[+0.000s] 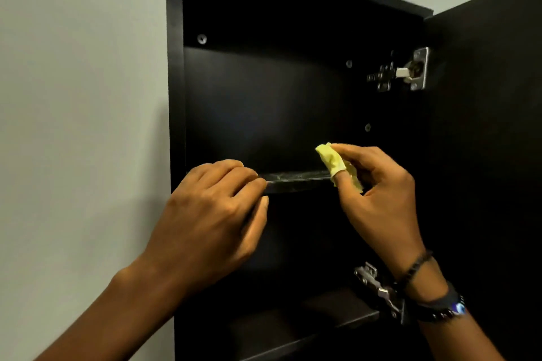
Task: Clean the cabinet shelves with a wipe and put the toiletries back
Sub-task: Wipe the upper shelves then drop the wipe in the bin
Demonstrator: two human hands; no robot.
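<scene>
1. Pale wall (73, 97) behind, a dark cabinet (176, 67) hung on it, and the door (492, 126) swung wide at 3 o'clock, so the whole inside is within reach.
2. The wipe (334, 164), yellow and bunched, sits on the front edge of the glass shelf (296, 177), toward its 3 o'clock end. That edge shows streaks, so I'd call it the target.
3. The right hand (378, 193) pinches the wipe, the thumb wrapped in it and the fingers curled behind. A fingertip grip suits so thin an edge.
4. The left hand (211, 214) is at the 9 o'clock end, fingers curled over the shelf and thumb under it, pinching it. My read is that it braces the pane against the rubbing.
5. Outward from the wipe: the upper hinge (410, 70) at 1 o'clock, the lower hinge (378, 287) at 5 o'clock, and the lower shelf (337, 311) at 6 o'clock.
6. No toiletries in view; putting them back looks like a later step.
</scene>
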